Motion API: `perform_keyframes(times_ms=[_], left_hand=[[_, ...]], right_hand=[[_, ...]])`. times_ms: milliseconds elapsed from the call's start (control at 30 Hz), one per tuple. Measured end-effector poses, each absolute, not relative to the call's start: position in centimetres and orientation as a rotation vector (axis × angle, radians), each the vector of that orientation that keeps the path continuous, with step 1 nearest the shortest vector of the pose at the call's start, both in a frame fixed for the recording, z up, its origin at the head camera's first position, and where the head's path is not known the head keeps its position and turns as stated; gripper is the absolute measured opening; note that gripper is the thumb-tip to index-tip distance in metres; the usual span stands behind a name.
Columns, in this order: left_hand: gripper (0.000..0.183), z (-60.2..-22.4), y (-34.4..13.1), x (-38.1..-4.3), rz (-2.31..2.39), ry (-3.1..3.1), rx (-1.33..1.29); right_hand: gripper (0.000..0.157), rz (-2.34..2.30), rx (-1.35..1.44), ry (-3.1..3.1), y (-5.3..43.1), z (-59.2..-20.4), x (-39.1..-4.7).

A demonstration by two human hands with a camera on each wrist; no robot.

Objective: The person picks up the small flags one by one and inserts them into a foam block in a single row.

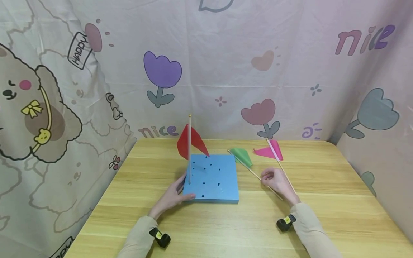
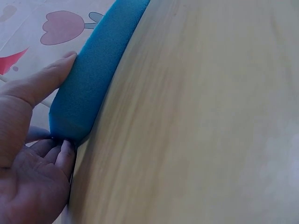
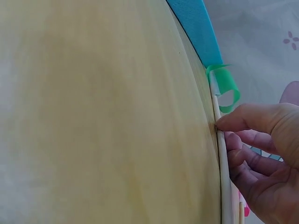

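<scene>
A flat blue foam block [image 1: 226, 191] with several small dark holes in its top lies mid-table. My left hand [image 1: 171, 199] grips its near left corner, thumb on the upper edge and fingers along the side, as the left wrist view also shows on the foam [image 2: 88, 88]. Upright in a hole near the block's left edge stands a red flag [image 1: 183, 143] on a thin stick. To the right of the block, my right hand [image 1: 277, 181] pinches the stick [image 3: 223, 168] of a green flag [image 1: 242, 157], which lies low along the tabletop, its cloth near the block.
A pink flag [image 1: 275, 149] on its stick lies at the right, partly behind my right hand and wrist. The wooden table [image 1: 251, 233] ends at a printed cloth backdrop [image 1: 213, 71] behind, with more cloth at both sides.
</scene>
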State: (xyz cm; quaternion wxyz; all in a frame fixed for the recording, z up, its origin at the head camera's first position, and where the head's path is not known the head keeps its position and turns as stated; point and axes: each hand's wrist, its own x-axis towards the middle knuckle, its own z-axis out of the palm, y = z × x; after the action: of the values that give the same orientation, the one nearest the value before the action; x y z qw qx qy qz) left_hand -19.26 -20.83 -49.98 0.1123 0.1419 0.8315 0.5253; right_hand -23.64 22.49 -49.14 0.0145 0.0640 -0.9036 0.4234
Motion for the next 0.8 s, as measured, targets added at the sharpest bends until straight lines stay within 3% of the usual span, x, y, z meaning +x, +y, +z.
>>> perform_keyframes(times_ms=[800], left_hand=[[0.101, -49.96, -20.87, -19.32, 1.534, 2.452, 0.461]], right_hand=[[0.018, 1.240, 0.222, -2.860, 22.33, -48.83, -23.53]])
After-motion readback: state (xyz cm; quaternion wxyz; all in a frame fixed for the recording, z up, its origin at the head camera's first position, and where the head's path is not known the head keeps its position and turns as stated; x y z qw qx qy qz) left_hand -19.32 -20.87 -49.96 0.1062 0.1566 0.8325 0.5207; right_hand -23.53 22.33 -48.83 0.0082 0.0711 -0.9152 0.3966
